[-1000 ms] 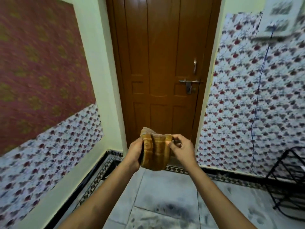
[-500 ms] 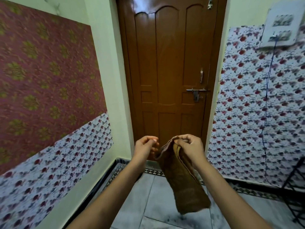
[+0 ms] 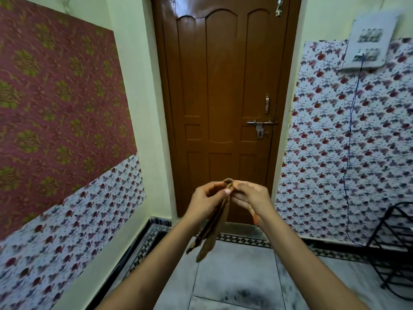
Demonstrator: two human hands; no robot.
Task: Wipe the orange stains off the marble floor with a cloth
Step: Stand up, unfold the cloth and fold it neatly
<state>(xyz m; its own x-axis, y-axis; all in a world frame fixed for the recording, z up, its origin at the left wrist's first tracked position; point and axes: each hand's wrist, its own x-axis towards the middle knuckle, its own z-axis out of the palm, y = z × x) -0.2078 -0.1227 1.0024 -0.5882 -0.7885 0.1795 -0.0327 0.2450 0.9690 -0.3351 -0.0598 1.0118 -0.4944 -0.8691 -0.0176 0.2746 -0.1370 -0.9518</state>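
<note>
Both hands, left hand (image 3: 206, 199) and right hand (image 3: 250, 198), pinch cloth (image 3: 212, 229) top; cloth hangs.

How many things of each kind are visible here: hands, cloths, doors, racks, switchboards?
Hands: 2, the left hand and the right hand
Cloths: 1, the brown cloth
Doors: 1, the wooden door
Racks: 1, the black wire rack
Switchboards: 1, the switchboard
Total: 6

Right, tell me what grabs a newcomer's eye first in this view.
First, the two hands at centre, left hand and right hand, pinching the top of a brown cloth that hangs down between them. Behind them stands the tall brown wooden door, shut, with its metal latch at the right. Loud patterned wallpaper flanks it on both sides.
</note>
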